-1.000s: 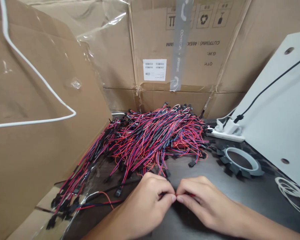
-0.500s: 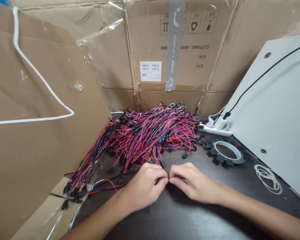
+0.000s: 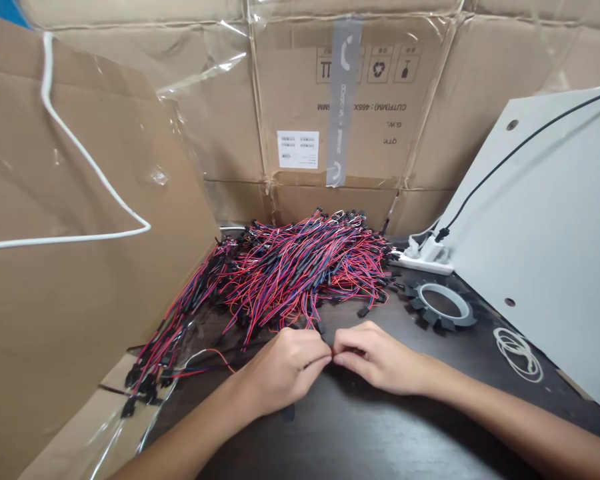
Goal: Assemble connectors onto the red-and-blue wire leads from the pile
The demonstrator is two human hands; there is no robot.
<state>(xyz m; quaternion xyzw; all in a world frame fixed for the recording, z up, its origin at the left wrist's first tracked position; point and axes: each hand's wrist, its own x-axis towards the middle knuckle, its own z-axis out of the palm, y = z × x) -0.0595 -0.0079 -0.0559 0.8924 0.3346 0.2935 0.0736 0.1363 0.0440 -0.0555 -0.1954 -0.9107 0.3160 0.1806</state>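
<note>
My left hand (image 3: 293, 367) and my right hand (image 3: 373, 358) meet fingertip to fingertip above the dark table (image 3: 330, 440). Both are closed in a pinch, thumb against forefinger. Whatever lies between the fingertips is too small and too covered to name. Red, blue and white wires (image 3: 207, 363) run in from the left and vanish behind my left wrist. Just beyond the hands lies a big heap of red and blue wire leads (image 3: 300, 273) with black connectors. A small dark piece (image 3: 289, 413) rests on the table below my left hand.
To the right are a ring with dark tape tabs (image 3: 443, 305), a coil of pale cord (image 3: 519, 357) and a white power strip (image 3: 425, 262). Cardboard (image 3: 95, 187) stands at left, a carton (image 3: 300, 87) at the back, a white panel (image 3: 545, 220) at right.
The camera view has shifted slightly, so the surroundings sit a little differently. My hands keep their pinch together, and the left fingers look pressed closer.
</note>
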